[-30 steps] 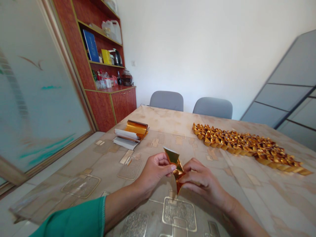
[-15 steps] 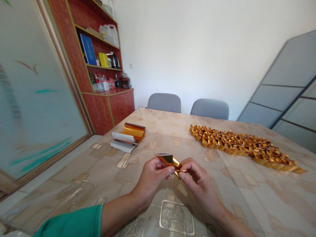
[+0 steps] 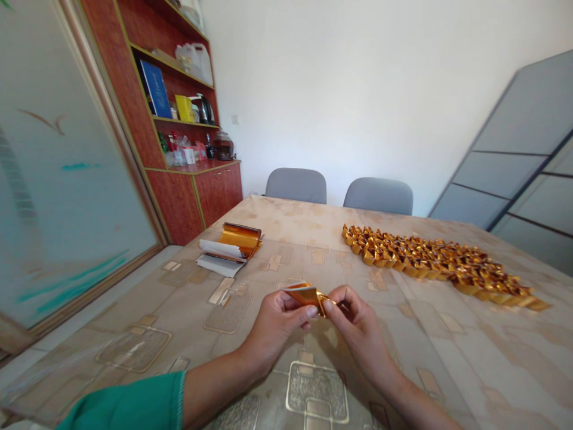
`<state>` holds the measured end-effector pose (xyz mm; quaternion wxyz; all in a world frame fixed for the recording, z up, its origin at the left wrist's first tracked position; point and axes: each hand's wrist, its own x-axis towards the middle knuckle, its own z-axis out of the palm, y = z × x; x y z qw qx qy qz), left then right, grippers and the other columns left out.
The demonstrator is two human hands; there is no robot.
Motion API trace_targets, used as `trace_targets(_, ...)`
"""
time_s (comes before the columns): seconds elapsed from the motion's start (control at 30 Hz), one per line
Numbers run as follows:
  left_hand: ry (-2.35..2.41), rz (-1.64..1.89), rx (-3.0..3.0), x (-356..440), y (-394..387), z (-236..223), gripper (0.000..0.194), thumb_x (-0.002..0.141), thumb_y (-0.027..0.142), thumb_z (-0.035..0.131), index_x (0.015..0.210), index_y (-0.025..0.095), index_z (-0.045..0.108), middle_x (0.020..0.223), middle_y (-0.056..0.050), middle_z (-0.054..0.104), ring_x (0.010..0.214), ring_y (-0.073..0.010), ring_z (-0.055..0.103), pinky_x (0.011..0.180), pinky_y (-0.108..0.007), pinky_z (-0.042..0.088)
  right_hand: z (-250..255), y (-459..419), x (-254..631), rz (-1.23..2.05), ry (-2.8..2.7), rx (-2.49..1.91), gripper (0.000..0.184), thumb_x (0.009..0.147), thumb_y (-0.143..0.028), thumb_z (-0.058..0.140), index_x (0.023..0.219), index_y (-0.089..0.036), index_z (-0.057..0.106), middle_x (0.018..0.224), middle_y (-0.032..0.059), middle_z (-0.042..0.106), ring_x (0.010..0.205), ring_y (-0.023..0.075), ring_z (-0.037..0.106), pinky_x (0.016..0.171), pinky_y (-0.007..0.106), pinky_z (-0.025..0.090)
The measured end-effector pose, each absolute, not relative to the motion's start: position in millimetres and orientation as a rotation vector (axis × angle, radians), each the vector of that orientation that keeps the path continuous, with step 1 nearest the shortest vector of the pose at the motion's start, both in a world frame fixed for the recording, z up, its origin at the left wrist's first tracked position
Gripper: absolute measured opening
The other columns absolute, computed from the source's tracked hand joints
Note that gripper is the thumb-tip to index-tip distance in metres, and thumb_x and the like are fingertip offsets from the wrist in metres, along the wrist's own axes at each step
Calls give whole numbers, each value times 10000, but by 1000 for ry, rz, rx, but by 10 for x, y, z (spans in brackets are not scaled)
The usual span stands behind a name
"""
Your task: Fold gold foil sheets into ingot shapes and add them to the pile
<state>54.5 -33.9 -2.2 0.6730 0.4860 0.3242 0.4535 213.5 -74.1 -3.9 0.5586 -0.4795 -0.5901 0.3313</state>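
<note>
My left hand (image 3: 278, 322) and my right hand (image 3: 356, 316) meet above the table, pinching a folded piece of gold foil paper (image 3: 307, 294) between their fingertips. The foil's shiny gold side faces up and its far end sticks out to the left. Beyond my left hand, a stack of gold-backed paper sheets (image 3: 230, 248) lies with its top layers curling. To the right, a long mass of several small folded gold foil ingots (image 3: 434, 261) covers the patterned beige tablecloth (image 3: 447, 358). Neither hand touches these.
A red-brown wooden cabinet (image 3: 192, 203) with stocked shelves stands beyond the table's left side. A frosted glass sliding door (image 3: 67, 179) fills the left. Two grey chairs (image 3: 338, 194) stand at the far edge, and a grey panel (image 3: 505, 161) leans on the right.
The foil piece has gone from standing up between my fingers to lying flatter and more tightly folded. My hands have come slightly closer together, and the view has shifted a little.
</note>
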Motion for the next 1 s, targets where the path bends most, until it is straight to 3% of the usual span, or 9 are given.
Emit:
trace_targets(0.17, 704, 971, 1132, 534, -334, -31, 179, 695, 259, 815, 836, 155, 783, 823, -59, 755, 688, -135, 611, 596, -207, 453, 4, -727, 2160, 684, -1518, -1130, 214, 902, -340, 621, 747, -209, 555, 713, -14, 565, 660, 150, 518, 600, 257, 397)
trace_targets(0.47, 702, 917, 1094, 491, -307, -21, 256, 722, 354, 819, 859, 143, 772, 828, -74, 731, 725, -154, 620, 592, -214, 431, 22, -733, 2179, 664, -1612, -1190, 208, 896, -334, 620, 744, -205, 561, 694, -17, 564, 650, 146, 496, 588, 251, 376)
trace_targets(0.77, 741, 810, 963, 479, -319, -17, 311, 625, 335, 885, 834, 142, 761, 787, -49, 704, 680, -127, 588, 608, -217, 430, -24, -693, 2204, 699, -1654, -1235, 230, 825, -299, 683, 683, -210, 524, 623, -32, 515, 586, 131, 442, 531, 244, 334)
trace_targets(1.0, 680, 848, 895, 485, -285, -52, 347, 677, 366, 868, 930, 157, 754, 868, -45, 716, 730, -107, 606, 613, -187, 424, -11, -703, 2221, 923, -1540, -1083, 239, 914, -393, 610, 767, -211, 559, 709, -16, 547, 663, 147, 507, 587, 261, 416)
